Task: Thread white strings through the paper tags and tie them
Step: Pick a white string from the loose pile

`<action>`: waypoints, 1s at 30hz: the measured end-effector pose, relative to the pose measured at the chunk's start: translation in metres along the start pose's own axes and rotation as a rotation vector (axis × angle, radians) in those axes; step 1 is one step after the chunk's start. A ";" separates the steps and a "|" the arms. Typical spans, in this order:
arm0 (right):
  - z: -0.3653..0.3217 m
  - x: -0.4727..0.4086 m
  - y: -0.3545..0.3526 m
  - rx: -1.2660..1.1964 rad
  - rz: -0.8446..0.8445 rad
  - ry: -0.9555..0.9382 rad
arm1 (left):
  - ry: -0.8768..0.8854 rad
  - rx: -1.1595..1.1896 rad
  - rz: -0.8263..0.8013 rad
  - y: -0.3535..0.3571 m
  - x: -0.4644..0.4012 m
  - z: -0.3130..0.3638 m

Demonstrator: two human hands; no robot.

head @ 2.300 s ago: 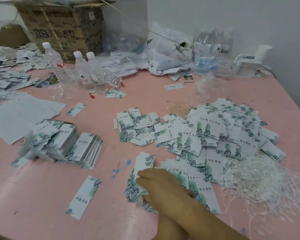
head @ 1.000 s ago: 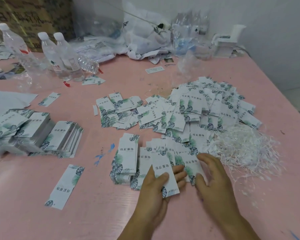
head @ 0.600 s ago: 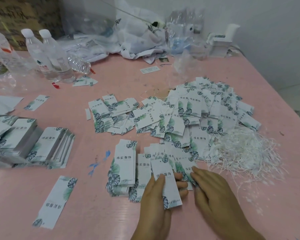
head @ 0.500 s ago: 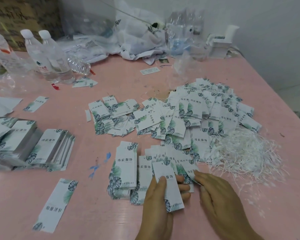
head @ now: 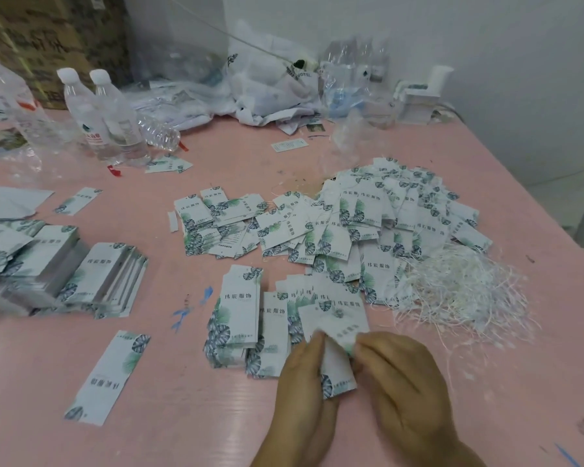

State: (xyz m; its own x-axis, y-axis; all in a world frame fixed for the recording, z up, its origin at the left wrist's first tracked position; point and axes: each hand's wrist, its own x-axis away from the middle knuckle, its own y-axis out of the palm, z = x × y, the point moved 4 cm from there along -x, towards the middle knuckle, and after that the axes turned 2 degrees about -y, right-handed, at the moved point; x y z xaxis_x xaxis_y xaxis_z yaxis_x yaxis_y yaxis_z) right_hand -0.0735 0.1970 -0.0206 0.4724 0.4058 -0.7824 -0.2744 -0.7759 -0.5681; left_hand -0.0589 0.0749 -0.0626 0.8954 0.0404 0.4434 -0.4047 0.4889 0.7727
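We work at the near edge of the pink table, where bare surface runs left and right of our hands; the table's right edge slants away past the white strings, and the far edge is crowded with water bottles, plastic bags and a cardboard box. Neat stacks of tags sit to the left, one loose tag lies alone in front of them, and a big scattered heap of tags fills the middle, touching the strings on its right. Our left hand curls round a single paper tag, thumb on its upper face. Our right hand pinches the lower edge of a second tag just above, fingertips closed on it. Both tags sit over the fanned row of tags before us, the strings well clear to the right
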 end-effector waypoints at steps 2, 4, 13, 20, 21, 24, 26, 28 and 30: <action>-0.006 -0.003 0.003 0.021 -0.049 -0.029 | -0.008 0.047 -0.002 0.007 0.001 -0.007; -0.006 -0.003 0.003 0.054 -0.071 -0.017 | 0.005 0.082 0.007 0.010 0.000 -0.009; 0.015 -0.002 0.002 0.002 -0.042 0.237 | 0.019 0.136 0.114 0.013 -0.029 0.017; 0.001 -0.002 0.016 -0.220 -0.223 0.235 | 0.036 -0.004 -0.002 0.023 -0.038 0.019; 0.001 -0.001 0.015 -0.298 -0.225 0.287 | 0.076 -0.047 -0.031 0.024 -0.039 0.021; 0.015 0.001 0.005 -0.364 -0.084 0.463 | 0.133 -0.151 -0.079 0.026 -0.041 0.027; 0.038 0.001 -0.006 -0.295 0.013 0.616 | 0.131 -0.174 -0.065 0.023 -0.043 0.030; 0.068 0.002 -0.018 -0.202 0.030 0.776 | 0.126 -0.152 -0.071 0.022 -0.045 0.032; 0.092 0.001 -0.022 -0.118 -0.064 0.901 | 0.116 -0.104 -0.088 0.023 -0.046 0.034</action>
State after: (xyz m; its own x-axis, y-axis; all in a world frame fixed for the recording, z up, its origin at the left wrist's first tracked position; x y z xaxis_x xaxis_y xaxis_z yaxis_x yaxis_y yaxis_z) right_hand -0.1443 0.2591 -0.0328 0.9731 -0.0432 -0.2264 -0.1613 -0.8293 -0.5350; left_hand -0.1154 0.0550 -0.0501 0.9444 0.0905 0.3161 -0.3076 0.5825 0.7524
